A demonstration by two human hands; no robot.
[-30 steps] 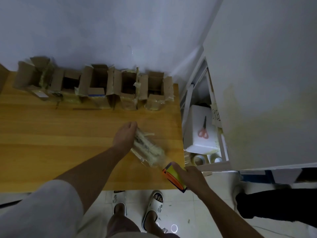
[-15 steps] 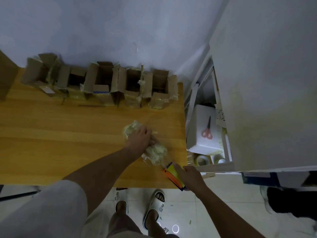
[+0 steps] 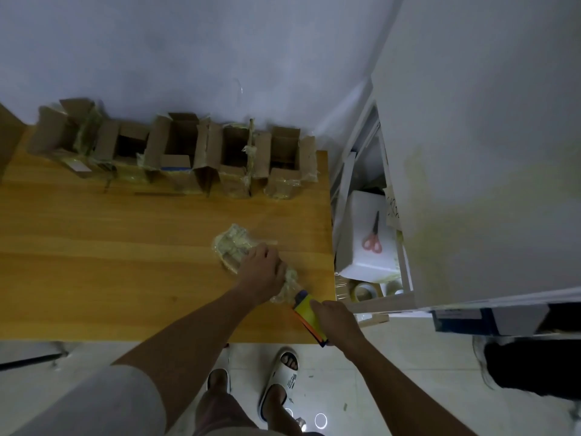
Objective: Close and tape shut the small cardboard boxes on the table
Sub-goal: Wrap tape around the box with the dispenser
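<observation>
Several small open cardboard boxes [image 3: 179, 152] stand in a row against the wall at the back of the wooden table [image 3: 94, 272], flaps up, with old tape on them. Nearer me lies a small box wrapped in clear tape [image 3: 232, 247]. My left hand [image 3: 261, 272] presses down on its near end. My right hand [image 3: 336, 319] grips a yellow and orange tape dispenser [image 3: 306, 313] at the table's front right corner, with tape stretched from it to the wrapped box.
Right of the table, a white foam box [image 3: 367, 247] carries red scissors [image 3: 372, 239]. Tape rolls [image 3: 364, 291] sit below it. A white cabinet [image 3: 487, 152] stands at the right. A large cardboard box edge [image 3: 8, 140] shows at far left. Another person's dark leg [image 3: 528, 369] is at lower right.
My left hand slid along the taped box toward its near end, uncovering the far end. The right hand kept the dispenser at the table corner.
</observation>
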